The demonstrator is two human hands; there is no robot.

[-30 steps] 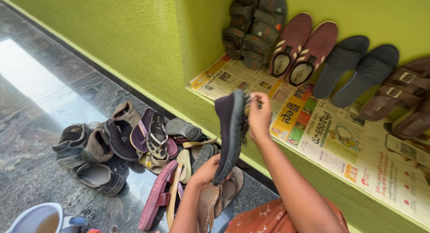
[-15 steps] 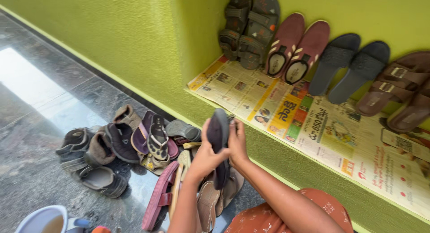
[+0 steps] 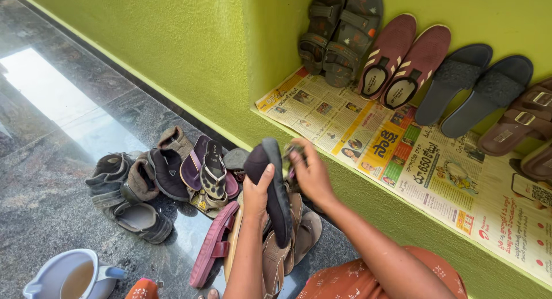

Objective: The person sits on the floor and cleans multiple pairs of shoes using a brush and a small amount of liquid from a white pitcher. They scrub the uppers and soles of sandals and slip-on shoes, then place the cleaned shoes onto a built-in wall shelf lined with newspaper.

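A dark slipper is held on edge above the pile of shoes on the floor, close below the front edge of the ledge. It is gripped around its middle by the left hand, thumb on the sole side, while something small and dark is pinched against its upper end by the fingers of the right hand; what that is cannot be made out. A slip is judged possible, since the slipper is clamped only at its waist and stands nearly upright: a hard rub from the right hand could twist it loose and drop it onto the sandals beneath. The white jug of brownish liquid at the lower left could be knocked over by a stray elbow or falling shoe. The floor is polished dark stone with a bright reflection. The ledge is lined with newspaper, pairs of shoes are leaned against the green wall at its back edge.
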